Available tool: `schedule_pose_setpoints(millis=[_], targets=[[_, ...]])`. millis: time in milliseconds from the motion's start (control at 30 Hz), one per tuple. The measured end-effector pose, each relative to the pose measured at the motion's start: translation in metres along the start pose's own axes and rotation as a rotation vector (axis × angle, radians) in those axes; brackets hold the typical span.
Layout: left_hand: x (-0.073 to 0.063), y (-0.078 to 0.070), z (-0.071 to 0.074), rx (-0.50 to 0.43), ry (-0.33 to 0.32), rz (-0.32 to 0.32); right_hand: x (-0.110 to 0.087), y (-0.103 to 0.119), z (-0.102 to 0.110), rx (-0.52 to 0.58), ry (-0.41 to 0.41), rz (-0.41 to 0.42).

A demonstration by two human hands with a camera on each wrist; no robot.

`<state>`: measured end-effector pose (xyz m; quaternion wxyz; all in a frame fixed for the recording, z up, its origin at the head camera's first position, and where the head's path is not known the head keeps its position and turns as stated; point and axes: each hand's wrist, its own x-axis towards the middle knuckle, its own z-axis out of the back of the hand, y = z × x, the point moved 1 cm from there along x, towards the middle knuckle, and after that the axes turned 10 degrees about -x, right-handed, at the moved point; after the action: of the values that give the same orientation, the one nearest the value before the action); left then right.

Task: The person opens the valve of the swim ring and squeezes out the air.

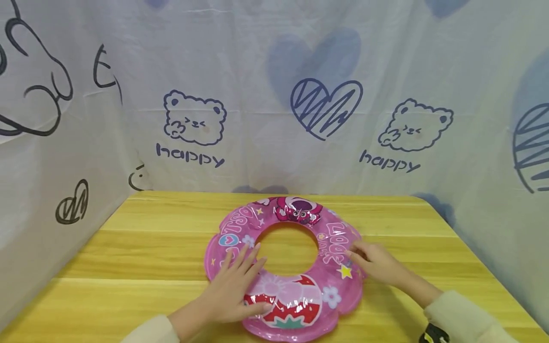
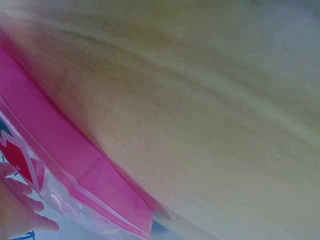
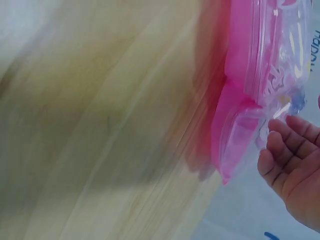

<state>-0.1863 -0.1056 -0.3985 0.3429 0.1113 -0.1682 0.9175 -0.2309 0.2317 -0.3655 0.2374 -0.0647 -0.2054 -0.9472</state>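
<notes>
- I'm viewing a glossy, inflated pink plastic ring, scalloped outside and round within, lying on the wood-grained tabletop.
- The left hand is resting, fingers spread wide, on the ring's near-left part.
- The right hand is bending its fingers at the ring's right side; whether they're pinching, I can't tell.
</notes>
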Motion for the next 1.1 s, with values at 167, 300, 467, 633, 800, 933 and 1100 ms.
schedule_pose_setpoints(millis=[167,300,467,633,800,933,1100], targets=[[0.004,-0.001,0.000,-0.043,0.052,0.014,0.000,0.005,0.000,0.033,0.049,0.018],[0.005,-0.001,-0.003,-0.069,0.081,0.011,0.002,0.005,-0.002,0.021,0.053,0.031],[0.006,-0.001,-0.005,-0.072,0.095,0.001,0.002,0.006,-0.005,0.002,0.033,0.042],[0.005,-0.001,-0.007,-0.045,0.090,-0.009,0.002,0.007,-0.006,0.022,0.018,0.025],[0.005,-0.001,-0.010,-0.029,0.097,-0.007,0.001,0.007,-0.005,0.044,0.025,0.006],[0.005,0.000,-0.011,-0.019,0.098,-0.006,0.000,0.009,-0.004,0.066,0.029,-0.012],[0.005,0.000,-0.012,-0.003,0.103,-0.004,-0.001,0.012,-0.002,0.069,0.020,-0.033]])
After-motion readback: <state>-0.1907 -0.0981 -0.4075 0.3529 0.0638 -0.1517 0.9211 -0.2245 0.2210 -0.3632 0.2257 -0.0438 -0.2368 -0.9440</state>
